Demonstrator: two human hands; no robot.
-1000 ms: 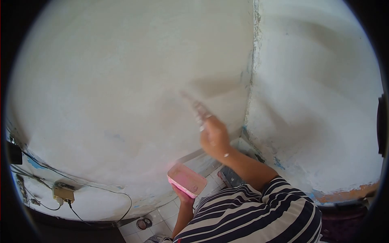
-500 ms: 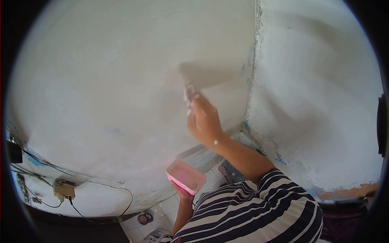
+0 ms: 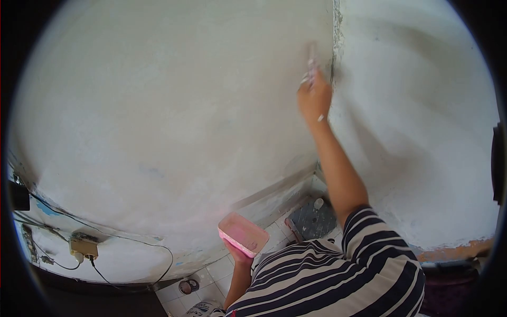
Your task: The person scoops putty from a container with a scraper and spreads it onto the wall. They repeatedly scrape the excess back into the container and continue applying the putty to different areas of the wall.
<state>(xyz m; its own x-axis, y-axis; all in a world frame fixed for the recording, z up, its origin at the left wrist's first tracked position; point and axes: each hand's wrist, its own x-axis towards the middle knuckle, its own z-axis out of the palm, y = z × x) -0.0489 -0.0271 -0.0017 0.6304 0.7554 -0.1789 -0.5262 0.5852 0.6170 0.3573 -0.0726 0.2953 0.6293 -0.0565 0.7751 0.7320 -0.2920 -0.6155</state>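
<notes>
Relative to the earlier frame, the right hand (image 3: 315, 98) is higher and farther right, near the wall corner (image 3: 332, 68). The right arm (image 3: 340, 169) extends upward from the striped sleeve (image 3: 369, 227). Its fingers are closed around a motion-blurred tool (image 3: 312, 59); wall contact cannot be determined. The left hand (image 3: 237, 252) remains low, fingers clamped on the pink container (image 3: 253, 244).

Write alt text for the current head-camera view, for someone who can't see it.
A person's right hand holds a motion-blurred tool at a pale, patchy wall near a corner, while the left hand holds a pink rectangular container lower down. A striped shirt fills the bottom; a wired box sits lower left.
</notes>
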